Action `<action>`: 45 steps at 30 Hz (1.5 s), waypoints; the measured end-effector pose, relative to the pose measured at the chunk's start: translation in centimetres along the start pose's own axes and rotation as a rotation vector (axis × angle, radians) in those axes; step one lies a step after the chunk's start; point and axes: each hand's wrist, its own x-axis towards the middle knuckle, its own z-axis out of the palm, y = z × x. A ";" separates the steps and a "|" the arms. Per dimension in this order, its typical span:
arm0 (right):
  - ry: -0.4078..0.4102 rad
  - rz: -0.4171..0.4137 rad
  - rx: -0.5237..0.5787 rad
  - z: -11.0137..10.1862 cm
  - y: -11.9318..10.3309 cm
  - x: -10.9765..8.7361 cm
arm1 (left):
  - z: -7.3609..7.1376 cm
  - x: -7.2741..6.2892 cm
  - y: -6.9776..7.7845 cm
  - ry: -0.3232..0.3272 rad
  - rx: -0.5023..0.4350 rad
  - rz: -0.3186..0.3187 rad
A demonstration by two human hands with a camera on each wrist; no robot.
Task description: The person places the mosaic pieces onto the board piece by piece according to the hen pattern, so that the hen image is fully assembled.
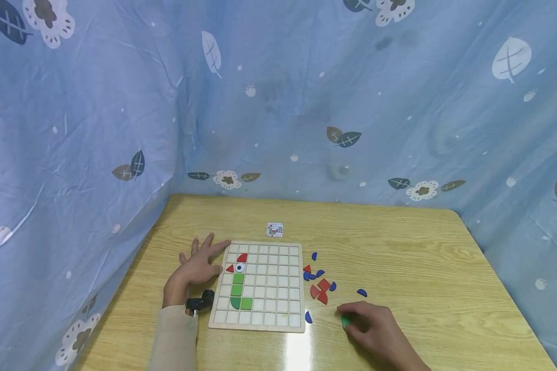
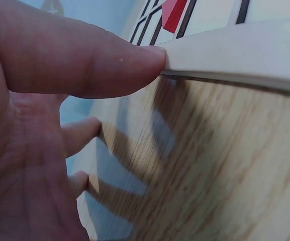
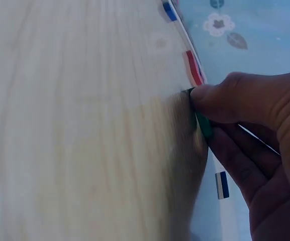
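Note:
A wooden grid board (image 1: 260,327) lies on the table. Down its left part run a red quarter-round piece (image 1: 243,257), a red triangle (image 1: 230,268), an eye tile (image 1: 240,268), green squares (image 1: 237,290) and a green rounded piece (image 1: 235,303). With fingers spread, my left hand (image 1: 197,268) rests at the board's left edge; its thumb (image 2: 129,70) touches the rim in the left wrist view. Right of the board, my right hand (image 1: 376,327) pinches a green piece (image 3: 203,125) between thumb and fingers, low at the tabletop. The fingers partly cover its shape.
Loose blue half-round pieces (image 1: 362,292) and several red pieces (image 1: 324,284) are scattered between the board and my right hand. A small printed pattern card (image 1: 274,230) lies behind the board. A patterned blue curtain (image 1: 278,129) hangs along the table's back and sides.

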 end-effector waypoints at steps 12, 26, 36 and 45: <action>-0.007 0.013 0.027 0.5 -0.5 0.8 | 0.0 0.0 -0.2 -0.006 -0.015 0.014; -0.080 -0.081 0.145 3.2 -3.1 5.1 | 0.2 -0.1 -0.4 -0.004 -0.011 0.006; -0.147 -0.187 0.211 6.0 -5.1 8.7 | -0.1 -0.1 -0.2 -0.008 -0.004 0.007; -0.234 -0.129 0.237 8.8 -6.7 10.5 | 0.1 0.1 -0.5 -0.009 0.002 0.000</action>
